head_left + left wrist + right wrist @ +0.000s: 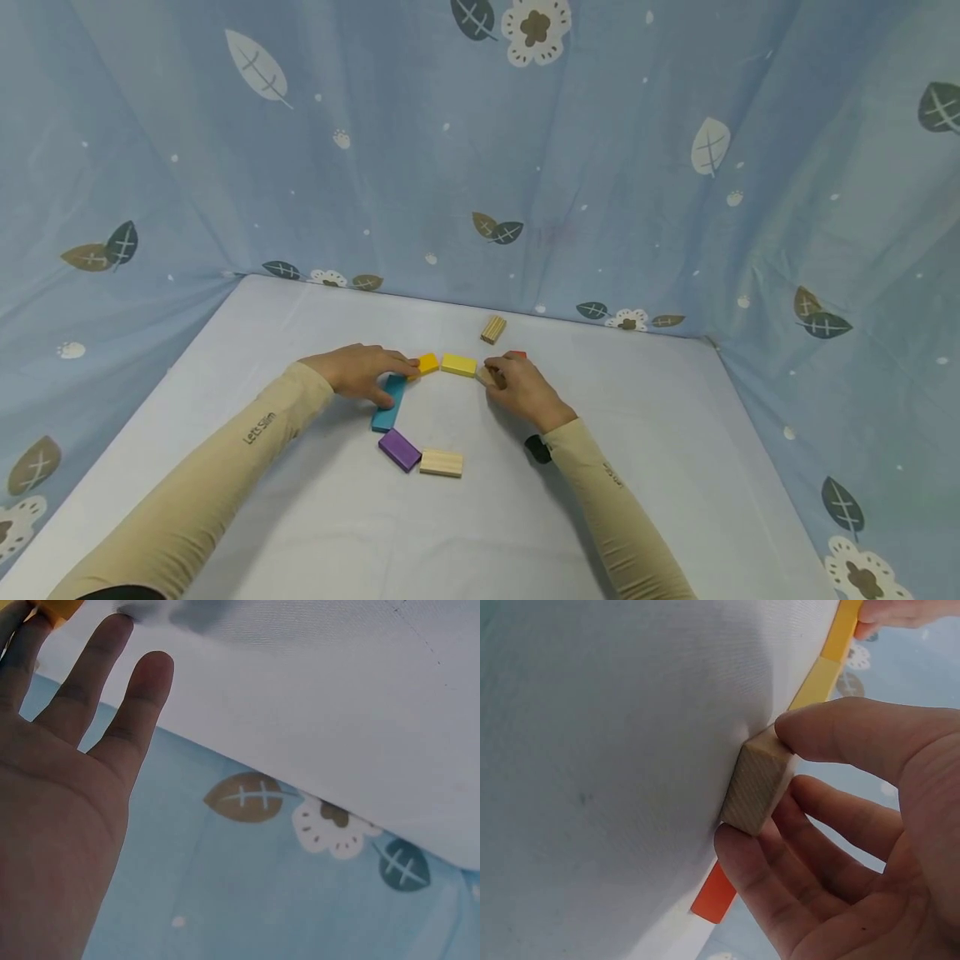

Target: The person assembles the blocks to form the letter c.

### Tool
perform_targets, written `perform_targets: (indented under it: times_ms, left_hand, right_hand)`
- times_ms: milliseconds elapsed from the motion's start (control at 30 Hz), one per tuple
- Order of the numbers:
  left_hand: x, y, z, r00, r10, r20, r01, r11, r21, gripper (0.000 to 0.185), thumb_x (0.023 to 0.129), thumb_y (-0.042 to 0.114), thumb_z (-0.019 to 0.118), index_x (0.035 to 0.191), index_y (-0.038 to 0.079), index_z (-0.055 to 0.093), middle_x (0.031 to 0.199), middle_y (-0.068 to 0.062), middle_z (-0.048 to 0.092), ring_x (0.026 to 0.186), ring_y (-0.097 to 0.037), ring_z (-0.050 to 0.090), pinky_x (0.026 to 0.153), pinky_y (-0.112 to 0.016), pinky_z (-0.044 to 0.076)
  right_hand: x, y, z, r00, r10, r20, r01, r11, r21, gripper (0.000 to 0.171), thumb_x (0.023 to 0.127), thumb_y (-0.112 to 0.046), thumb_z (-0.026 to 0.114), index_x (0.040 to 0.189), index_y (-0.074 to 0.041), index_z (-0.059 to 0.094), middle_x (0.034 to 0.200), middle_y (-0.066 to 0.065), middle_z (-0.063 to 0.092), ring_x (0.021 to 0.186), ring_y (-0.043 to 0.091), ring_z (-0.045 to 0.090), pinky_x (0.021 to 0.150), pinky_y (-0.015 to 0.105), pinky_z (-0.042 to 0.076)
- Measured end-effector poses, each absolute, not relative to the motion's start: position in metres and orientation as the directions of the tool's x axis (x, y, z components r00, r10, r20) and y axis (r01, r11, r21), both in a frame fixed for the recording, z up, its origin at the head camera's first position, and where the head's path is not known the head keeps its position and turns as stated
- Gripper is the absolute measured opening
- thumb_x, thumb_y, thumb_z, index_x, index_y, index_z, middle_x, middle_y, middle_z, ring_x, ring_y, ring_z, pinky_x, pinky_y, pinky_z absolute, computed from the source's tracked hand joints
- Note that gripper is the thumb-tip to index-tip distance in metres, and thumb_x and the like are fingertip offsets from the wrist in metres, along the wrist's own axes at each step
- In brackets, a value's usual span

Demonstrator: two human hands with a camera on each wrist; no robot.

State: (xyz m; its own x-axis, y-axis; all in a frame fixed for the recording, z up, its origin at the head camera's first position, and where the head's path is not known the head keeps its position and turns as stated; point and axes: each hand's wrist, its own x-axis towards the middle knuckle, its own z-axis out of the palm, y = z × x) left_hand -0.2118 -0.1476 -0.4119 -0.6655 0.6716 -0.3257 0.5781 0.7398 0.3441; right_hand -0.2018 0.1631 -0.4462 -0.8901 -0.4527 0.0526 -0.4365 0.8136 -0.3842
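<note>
Wood block (759, 791) pinched by right hand (525, 390) on tabletop (300, 517), just right of yellow block (458, 364), red block (714, 894) beside. Left hand (360, 372) flat, fingers straight, touching orange block (427, 363) and teal block (388, 404). Nearer: purple block (399, 449) touching another wood block (441, 463).

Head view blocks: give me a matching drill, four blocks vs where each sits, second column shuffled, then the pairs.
Blocks:
1. purple block
2. blue block
3. ridged wooden block
4. plain wooden block

Places:
A. pinched in the right hand
B. alone at the far side, near the curtain
C. under the left hand
D. near side, next to a flat wooden block

Pairs: 1-D, 2-C, 3-B, 4-A
</note>
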Motion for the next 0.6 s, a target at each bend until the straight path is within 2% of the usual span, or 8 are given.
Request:
perform_targets:
  times_ms: [167, 367, 600]
  left_hand:
    - [-0.211, -0.146, -0.411, -0.664, 0.671, -0.33, 0.576, 0.74, 0.348, 0.064, 0.092, 0.032, 0.076, 0.15, 0.018, 0.052, 0.158, -0.004, 0.043, 0.142, -0.038, 0.04, 0.114, -0.067, 0.026]
    - [-0.209, -0.145, -0.411, -0.667, 0.665, -0.335, 0.566, 0.745, 0.352, 0.064, 0.092, 0.032, 0.076, 0.15, 0.019, 0.052, 0.158, -0.004, 0.043, 0.143, -0.038, 0.039, 0.115, -0.068, 0.025]
    - [-0.21, -0.146, -0.409, -0.669, 0.663, -0.335, 0.568, 0.747, 0.345, 0.064, 0.092, 0.031, 0.076, 0.15, 0.018, 0.052, 0.158, -0.005, 0.043, 0.143, -0.039, 0.038, 0.114, -0.07, 0.024]
  right_hand:
    - [-0.201, 0.164, -0.447, -0.897, -0.44, 0.04, -0.418, 0.816, -0.399, 0.041, 0.091, -0.01, 0.073, 0.13, 0.001, 0.066, 0.104, 0.008, 0.065, 0.086, 0.015, 0.058, 0.076, 0.029, 0.053]
    - [-0.198, 0.172, -0.44, -0.913, -0.405, 0.055, -0.385, 0.809, -0.444, 0.042, 0.095, -0.017, 0.073, 0.133, -0.001, 0.064, 0.119, 0.011, 0.065, 0.1, 0.022, 0.066, 0.08, 0.033, 0.057]
    - [-0.199, 0.181, -0.433, -0.914, -0.395, 0.087, -0.39, 0.803, -0.45, 0.043, 0.094, -0.017, 0.074, 0.133, -0.001, 0.065, 0.119, 0.014, 0.066, 0.102, 0.027, 0.065, 0.082, 0.039, 0.056]
